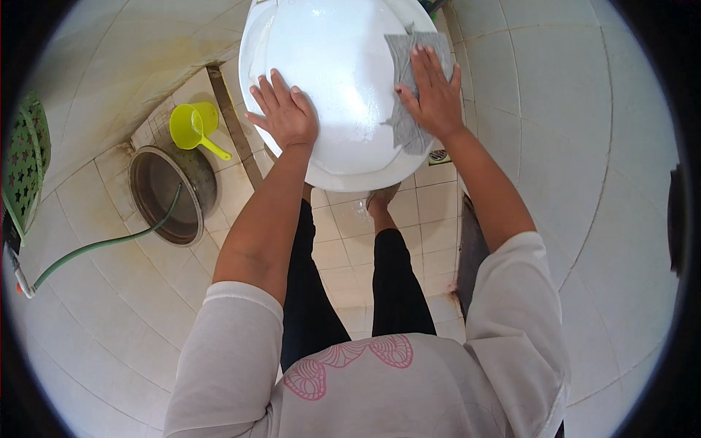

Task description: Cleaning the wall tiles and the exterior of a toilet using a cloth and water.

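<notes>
A white toilet lid, closed and shiny with wet patches, lies before me at the top of the head view. My left hand rests flat on its left part with the fingers spread, holding nothing. Under my right hand is a crumpled grey cloth, pressed flat against the lid's right edge. The cloth hangs slightly past the rim.
On the tiled floor at left stand a metal basin of water and a yellow-green dipper. A green hose runs from a wall tap into the basin. A floor drain lies right of the toilet, near the tiled wall.
</notes>
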A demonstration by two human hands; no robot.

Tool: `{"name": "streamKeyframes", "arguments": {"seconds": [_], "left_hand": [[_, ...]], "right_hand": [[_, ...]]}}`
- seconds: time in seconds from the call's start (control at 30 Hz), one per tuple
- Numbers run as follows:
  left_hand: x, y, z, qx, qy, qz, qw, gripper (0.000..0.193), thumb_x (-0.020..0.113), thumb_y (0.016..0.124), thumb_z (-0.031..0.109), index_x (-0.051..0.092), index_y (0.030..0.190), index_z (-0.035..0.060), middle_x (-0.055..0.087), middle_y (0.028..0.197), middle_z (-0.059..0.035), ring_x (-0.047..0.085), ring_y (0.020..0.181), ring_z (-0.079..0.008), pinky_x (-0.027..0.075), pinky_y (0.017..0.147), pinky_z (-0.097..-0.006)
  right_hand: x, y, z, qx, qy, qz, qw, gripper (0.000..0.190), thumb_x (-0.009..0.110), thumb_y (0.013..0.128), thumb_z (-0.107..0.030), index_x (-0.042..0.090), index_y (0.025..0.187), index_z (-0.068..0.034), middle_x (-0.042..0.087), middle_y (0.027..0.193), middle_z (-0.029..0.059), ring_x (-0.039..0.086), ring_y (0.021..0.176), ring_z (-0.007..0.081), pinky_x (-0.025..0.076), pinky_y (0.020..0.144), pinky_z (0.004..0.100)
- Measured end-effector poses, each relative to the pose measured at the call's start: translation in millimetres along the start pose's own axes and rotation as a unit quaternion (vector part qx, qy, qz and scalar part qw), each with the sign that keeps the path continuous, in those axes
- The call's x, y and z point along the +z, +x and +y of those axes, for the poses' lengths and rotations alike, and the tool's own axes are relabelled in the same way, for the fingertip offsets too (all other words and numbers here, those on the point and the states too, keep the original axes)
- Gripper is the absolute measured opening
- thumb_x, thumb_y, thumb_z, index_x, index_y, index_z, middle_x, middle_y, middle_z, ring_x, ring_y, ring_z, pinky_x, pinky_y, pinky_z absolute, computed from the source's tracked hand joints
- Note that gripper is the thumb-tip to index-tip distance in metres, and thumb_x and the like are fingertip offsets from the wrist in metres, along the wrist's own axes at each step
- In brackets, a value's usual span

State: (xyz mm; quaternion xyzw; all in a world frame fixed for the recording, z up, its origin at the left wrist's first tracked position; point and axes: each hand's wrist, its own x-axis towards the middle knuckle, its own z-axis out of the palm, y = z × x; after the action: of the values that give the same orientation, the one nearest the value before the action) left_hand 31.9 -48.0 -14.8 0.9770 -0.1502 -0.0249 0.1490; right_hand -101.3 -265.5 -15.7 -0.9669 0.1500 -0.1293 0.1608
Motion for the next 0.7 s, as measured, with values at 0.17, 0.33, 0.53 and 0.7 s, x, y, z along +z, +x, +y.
{"name": "streamKeyframes", "arguments": {"seconds": [0.17,0.33,0.53,0.7], "left_hand": [[3,0,-1,0.000,0.013,-0.005,1.000,0.053,0.026,0.093,0.034,0.028,0.141,0.0102,0.022,0.146,-0.0172,0.013,0.137,-0.0381,0.003,0.103,-0.0648],[3,1,-1,-0.001,0.021,0.009,1.000,0.054,0.028,0.093,0.034,0.027,0.142,0.0122,0.023,0.147,-0.0137,0.014,0.138,-0.0336,0.003,0.105,-0.0628],[3,-1,-1,0.001,0.014,0.005,1.000,0.054,0.028,0.092,0.033,0.028,0.141,0.0104,0.024,0.145,-0.0166,0.013,0.137,-0.0362,0.003,0.105,-0.0631],[2,2,1,0.005,0.021,0.002,1.000,0.054,0.028,0.092,0.034,0.028,0.141,0.0099,0.024,0.145,-0.0171,0.013,0.137,-0.0366,0.003,0.105,-0.0632]], "right_hand": [[14,39,12,0.003,-0.065,-0.017,0.998,0.065,0.041,0.090,-0.052,0.034,0.138,-0.009,0.035,0.143,0.0086,0.026,0.136,0.0220,0.015,0.100,0.0667],[13,-9,-15,0.084,-0.038,0.003,0.996,0.065,0.044,0.089,-0.049,0.034,0.138,-0.007,0.031,0.145,0.0104,0.025,0.136,0.0248,0.013,0.099,0.0684],[3,-132,-103,0.127,0.014,-0.050,0.991,0.071,0.049,0.088,-0.039,0.020,0.142,-0.003,0.016,0.147,0.0247,0.015,0.136,0.0411,0.007,0.098,0.0696],[20,-162,-151,0.147,0.025,-0.040,0.988,0.074,0.048,0.088,-0.041,0.015,0.143,-0.004,0.012,0.148,0.0255,0.013,0.136,0.0423,0.004,0.097,0.0708]]}}
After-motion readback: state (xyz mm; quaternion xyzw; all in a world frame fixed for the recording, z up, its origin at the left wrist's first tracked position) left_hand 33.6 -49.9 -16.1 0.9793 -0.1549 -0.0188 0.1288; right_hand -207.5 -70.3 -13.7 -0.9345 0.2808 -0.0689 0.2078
